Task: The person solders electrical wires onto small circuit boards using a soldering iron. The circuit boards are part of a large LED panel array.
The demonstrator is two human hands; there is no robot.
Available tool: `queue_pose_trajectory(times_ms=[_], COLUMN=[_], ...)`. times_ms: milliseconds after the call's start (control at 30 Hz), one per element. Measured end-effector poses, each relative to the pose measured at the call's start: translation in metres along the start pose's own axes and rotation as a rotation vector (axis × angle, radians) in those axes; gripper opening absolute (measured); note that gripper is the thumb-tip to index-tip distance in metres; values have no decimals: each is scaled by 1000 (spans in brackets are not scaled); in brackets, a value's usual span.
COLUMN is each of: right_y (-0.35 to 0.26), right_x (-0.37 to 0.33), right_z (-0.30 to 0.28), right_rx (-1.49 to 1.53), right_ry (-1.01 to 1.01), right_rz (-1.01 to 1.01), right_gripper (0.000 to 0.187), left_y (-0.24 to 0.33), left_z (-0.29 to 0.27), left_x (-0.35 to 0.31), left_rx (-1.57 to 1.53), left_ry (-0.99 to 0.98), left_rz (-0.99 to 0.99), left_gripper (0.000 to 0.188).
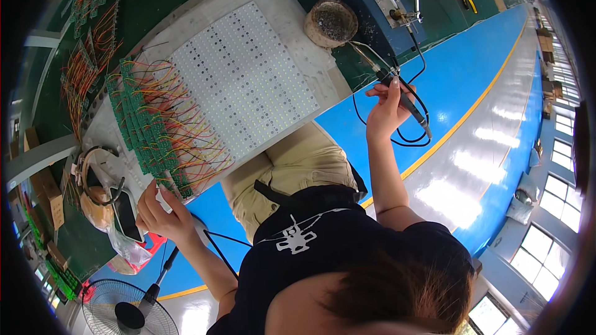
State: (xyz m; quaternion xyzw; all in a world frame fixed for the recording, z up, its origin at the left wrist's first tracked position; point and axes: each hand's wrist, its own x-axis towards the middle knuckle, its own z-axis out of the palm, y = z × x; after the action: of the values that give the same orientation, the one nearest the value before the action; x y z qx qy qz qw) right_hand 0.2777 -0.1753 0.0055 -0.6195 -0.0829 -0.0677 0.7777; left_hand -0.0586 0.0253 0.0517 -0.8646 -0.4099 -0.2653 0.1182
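My right hand (386, 111) is closed around the black handle of a soldering iron (418, 116). The iron's metal shaft slants up and left, its end beside a round pot (313, 28) with grey crusted contents. Down at the left, my left hand (162, 214) has its thumb and bent fingers near the lower end of a row of green circuit boards (141, 127). Whatever its fingertips pinch is too small to make out. Red and yellow wires (189, 127) run from the boards onto a white panel (264, 87) dotted with small components.
More wired boards (93, 59) lie at the far left. Behind the pot stands a dark machine base with a metal stand (391, 9). Yellow-handled pliers (469, 1) lie farther back. A phone (127, 216) and tape roll sit left of my left hand; a fan (129, 315) stands below.
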Motion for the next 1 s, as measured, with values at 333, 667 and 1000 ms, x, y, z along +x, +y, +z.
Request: queue_pose_trajectory(times_ms=[333, 667, 1000], right_y=[-12, 14, 19], right_x=[-10, -47, -42], right_z=[9, 78, 81], right_rx=[91, 353, 248], right_ry=[36, -378, -376], right_rz=[42, 313, 348], right_gripper=[14, 8, 6], left_y=[-14, -67, -155], left_z=[-12, -11, 150], left_x=[14, 131, 254], left_rx=[-68, -540, 96], left_ry=[95, 96, -370], left_rz=[-25, -377, -235], left_gripper=[8, 4, 40])
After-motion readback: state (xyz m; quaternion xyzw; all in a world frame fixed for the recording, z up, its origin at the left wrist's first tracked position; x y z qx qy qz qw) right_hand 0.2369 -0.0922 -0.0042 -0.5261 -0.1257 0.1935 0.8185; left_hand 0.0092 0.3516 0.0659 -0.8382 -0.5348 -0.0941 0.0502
